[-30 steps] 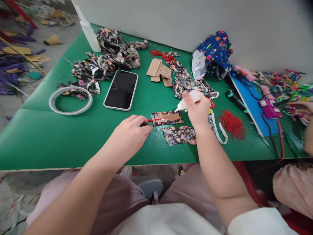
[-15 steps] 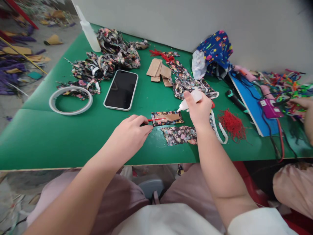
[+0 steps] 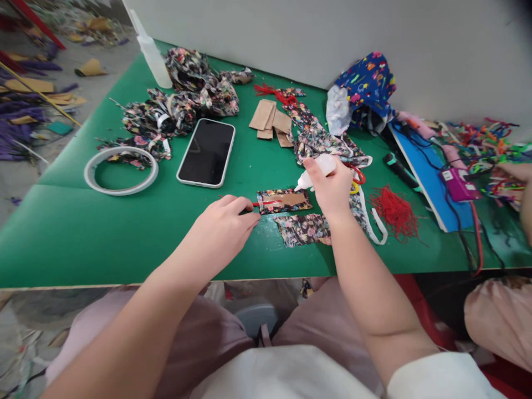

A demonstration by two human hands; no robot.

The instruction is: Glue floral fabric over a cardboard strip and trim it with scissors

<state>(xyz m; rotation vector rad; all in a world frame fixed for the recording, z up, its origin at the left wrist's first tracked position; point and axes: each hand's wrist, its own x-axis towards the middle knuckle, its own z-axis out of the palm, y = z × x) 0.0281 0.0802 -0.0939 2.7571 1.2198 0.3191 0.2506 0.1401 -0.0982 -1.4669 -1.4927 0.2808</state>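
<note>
A brown card strip edged in floral fabric (image 3: 293, 198) lies flat in front of me. A red cord (image 3: 270, 203) runs along its left half, and my left hand (image 3: 230, 219) pinches the cord's outer end beside the card. My right hand (image 3: 332, 188) is closed around a small white glue bottle (image 3: 307, 178), tilted so its nozzle sits just over the strip's upper edge. Whether the tip touches the card I cannot tell. Just below lies a loose piece of floral fabric (image 3: 301, 229). Red and yellow handles, seemingly of scissors (image 3: 359, 176), show behind my right hand.
A phone (image 3: 206, 152), a white tape ring (image 3: 120, 191), a tall squeeze bottle (image 3: 154, 64) and crumpled floral fabric (image 3: 199, 100) stand or lie left. Brown card pieces (image 3: 266, 117) lie behind. Red threads (image 3: 394, 213) and a blue board (image 3: 432, 183) are right, near another person's arm.
My right hand has moved slightly left with the glue bottle, its nozzle passing along the strip's upper edge. More of the red and yellow handles shows. My left hand has stayed put.
</note>
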